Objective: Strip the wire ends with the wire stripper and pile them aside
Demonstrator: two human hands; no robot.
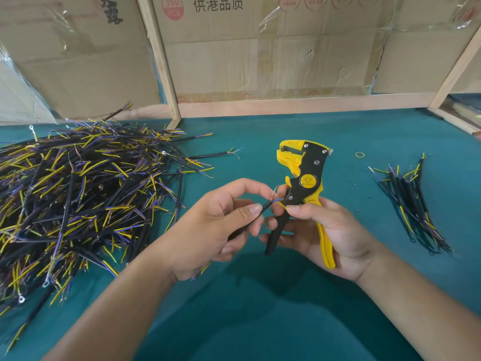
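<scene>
So, mid-frame the left hand (221, 220) pinches a black wire (263, 208) between thumb and fingers, its stripped end poking toward the wire stripper (303, 194). The right hand (328, 230) is curled round the yellow and black handles, head pointing up. Left of the frame there's a huge messy heap of wires (78, 194) on the green bench (260, 308), and at right a small pile (413, 204), with 1 rubber band (360, 154) near it.
</scene>
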